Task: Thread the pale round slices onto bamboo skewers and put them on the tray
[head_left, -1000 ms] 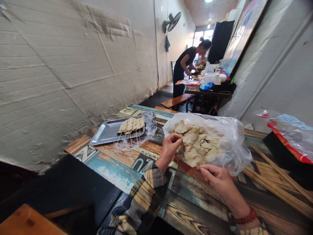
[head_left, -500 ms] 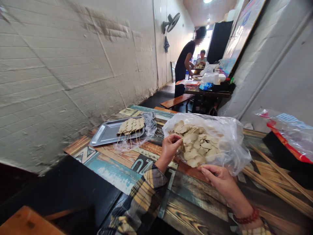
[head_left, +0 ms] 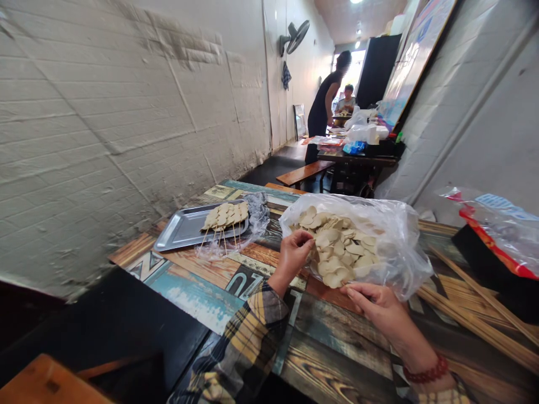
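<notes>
A clear plastic bag (head_left: pixel 402 241) lies spread on the table, heaped with thin, pale beige round slices (head_left: pixel 356 244). At its left edge my left hand (head_left: pixel 292 255) has thumb and fingertips pinched together against the slices; what sits between them is too small to make out. Below the heap, my right hand (head_left: pixel 374 306) grips the end of a thin wooden skewer (head_left: pixel 344 283), whose far part runs under slices at the near edge of the pile. To the left, several skewers of overlapping slices (head_left: pixel 225 216) rest on a metal tray (head_left: pixel 181 227), their sticks hanging over its near edge.
Loose bamboo skewers (head_left: pixel 475 320) lie at right beside a black box (head_left: pixel 492 264) with red-edged plastic packaging. Crumpled clear plastic (head_left: pixel 257 216) touches the tray. Beyond are a bench (head_left: pixel 305 173), another table with bags, a standing person (head_left: pixel 324 104) and a seated person (head_left: pixel 346 104).
Both my hands hold nearly the same place, and the slices look the same. In the background, the standing person has straightened a little and shifted to the right.
</notes>
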Motion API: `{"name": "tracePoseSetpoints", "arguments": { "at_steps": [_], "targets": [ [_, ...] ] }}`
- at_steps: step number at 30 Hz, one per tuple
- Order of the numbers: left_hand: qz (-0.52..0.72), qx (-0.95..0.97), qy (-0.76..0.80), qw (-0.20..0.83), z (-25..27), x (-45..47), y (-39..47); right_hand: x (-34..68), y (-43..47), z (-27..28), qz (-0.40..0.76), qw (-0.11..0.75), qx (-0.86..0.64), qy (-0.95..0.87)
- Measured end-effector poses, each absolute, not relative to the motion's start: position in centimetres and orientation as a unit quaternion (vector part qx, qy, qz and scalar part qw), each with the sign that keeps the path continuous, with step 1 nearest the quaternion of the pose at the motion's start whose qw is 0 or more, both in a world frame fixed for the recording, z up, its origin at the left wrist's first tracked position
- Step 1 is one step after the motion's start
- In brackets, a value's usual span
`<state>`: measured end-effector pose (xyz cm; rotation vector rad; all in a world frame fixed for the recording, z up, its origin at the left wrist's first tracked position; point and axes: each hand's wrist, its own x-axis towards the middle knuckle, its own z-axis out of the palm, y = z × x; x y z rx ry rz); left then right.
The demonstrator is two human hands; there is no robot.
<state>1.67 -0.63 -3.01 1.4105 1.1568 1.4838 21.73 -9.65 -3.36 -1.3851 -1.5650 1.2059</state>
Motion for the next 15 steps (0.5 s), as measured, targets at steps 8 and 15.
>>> {"name": "tracePoseSetpoints", "arguments": {
  "at_steps": [8, 15],
  "targets": [
    [0.562, 0.594, 0.465, 0.339, -2.71, 1.65, -0.80, 21.39, -9.75, -3.31, 0.462, 0.380, -0.538, -0.593],
    [0.565, 0.575, 0.450, 0.384, -3.00, 1.62, -0.60, 21.09, -9.70, -3.20, 0.474, 0.389, -0.541, -0.576]
  ]
}}
